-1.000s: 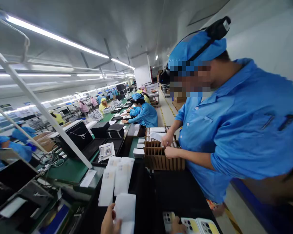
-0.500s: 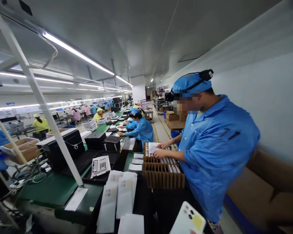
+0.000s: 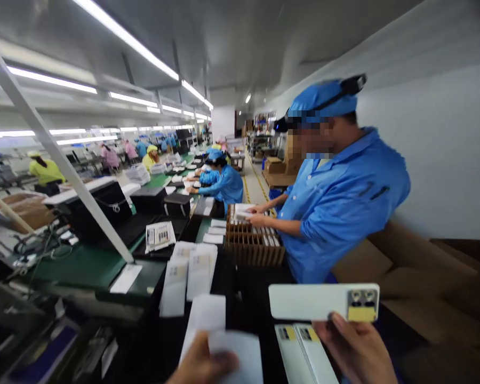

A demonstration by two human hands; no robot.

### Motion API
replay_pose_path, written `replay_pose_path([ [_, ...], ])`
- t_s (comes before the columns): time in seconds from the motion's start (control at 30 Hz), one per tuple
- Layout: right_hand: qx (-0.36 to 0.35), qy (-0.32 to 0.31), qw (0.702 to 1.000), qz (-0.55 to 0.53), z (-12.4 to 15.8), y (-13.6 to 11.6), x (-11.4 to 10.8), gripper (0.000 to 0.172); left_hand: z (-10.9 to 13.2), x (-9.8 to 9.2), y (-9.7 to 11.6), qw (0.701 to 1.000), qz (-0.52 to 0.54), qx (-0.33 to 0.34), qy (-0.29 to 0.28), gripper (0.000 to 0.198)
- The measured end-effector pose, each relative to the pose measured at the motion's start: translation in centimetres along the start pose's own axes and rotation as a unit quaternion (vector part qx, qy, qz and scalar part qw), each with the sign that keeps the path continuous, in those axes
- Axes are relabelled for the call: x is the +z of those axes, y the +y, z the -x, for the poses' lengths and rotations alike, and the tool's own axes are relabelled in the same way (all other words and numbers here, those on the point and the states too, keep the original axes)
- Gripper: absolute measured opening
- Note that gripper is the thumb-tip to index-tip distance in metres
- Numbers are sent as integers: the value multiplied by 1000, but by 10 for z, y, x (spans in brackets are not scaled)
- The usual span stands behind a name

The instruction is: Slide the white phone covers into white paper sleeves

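My right hand (image 3: 356, 346) is closed on the lower edge of a white smartphone (image 3: 308, 302), holding it sideways with its back towards me. Camera lenses and a yellow sticker are at the phone's right end. Below it lie two more white phones (image 3: 290, 354) side by side, with yellow stickers at their tops. At the bottom, my left hand (image 3: 208, 362), blurred by motion, pinches a white sleeve (image 3: 246, 354). Just behind that sleeve lies a stack of plain white sleeves (image 3: 208, 314). Farther back are several more white sleeves (image 3: 202, 272) with printed marks.
A co-worker (image 3: 328, 197) in blue stands ahead on the right, both hands over a brown divided cardboard box (image 3: 254, 250). A calculator (image 3: 160, 236) lies beyond the sleeves. A white frame post (image 3: 76, 186) slants across the left over the green bench (image 3: 80, 266).
My view has tipped downward. The phone has come up from the bottom edge and turned sideways in my right hand. My left hand has entered the view with a white sleeve.
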State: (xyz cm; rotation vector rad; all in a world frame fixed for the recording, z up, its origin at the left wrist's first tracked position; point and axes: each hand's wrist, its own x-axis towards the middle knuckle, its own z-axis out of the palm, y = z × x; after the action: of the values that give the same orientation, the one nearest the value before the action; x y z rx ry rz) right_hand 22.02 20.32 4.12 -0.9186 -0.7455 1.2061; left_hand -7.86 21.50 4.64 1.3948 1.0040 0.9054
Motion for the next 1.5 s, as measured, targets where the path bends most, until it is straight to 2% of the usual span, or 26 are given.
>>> replay_pose_path([
  [0.1,-43,-50,997,-32,0,-19,27,23,12,9,-1,996,62,-54,39,37],
  [0.23,-49,-122,990,-48,-4,-29,62,12,12,6,11,992,18,-72,100,31],
  [0.33,-51,-175,982,-43,-8,-31,83,8,12,6,17,993,-15,-62,104,29],
  [0.47,-45,-256,966,-13,-20,-26,101,16,16,8,16,995,-16,-34,95,29],
  [0.57,-32,-286,958,8,-31,-18,103,16,17,8,14,995,-23,-26,92,29],
  [0.7,-29,-307,950,56,-45,-10,93,15,18,6,14,996,-22,-23,82,29],
  [0.87,-18,-328,932,154,-55,-19,86,18,18,3,16,996,-52,-26,66,32],
  [0.97,-7,-346,915,208,-56,-29,91,21,18,2,16,996,-63,-29,52,33],
  [1.1,-4,-402,880,251,-57,-33,102,19,17,1,15,996,-68,-35,43,34],
  [1.27,29,-436,875,211,-53,-19,118,23,16,0,12,995,-39,-52,71,37],
  [1.37,67,-489,847,198,-51,-8,124,23,14,-1,8,996,-19,-41,81,39],
  [1.43,67,-488,850,186,-50,-1,126,30,12,-2,4,996,-9,-38,85,42],
  [1.5,33,-445,877,180,-50,4,126,46,11,-3,1,995,-5,-36,96,46],
])
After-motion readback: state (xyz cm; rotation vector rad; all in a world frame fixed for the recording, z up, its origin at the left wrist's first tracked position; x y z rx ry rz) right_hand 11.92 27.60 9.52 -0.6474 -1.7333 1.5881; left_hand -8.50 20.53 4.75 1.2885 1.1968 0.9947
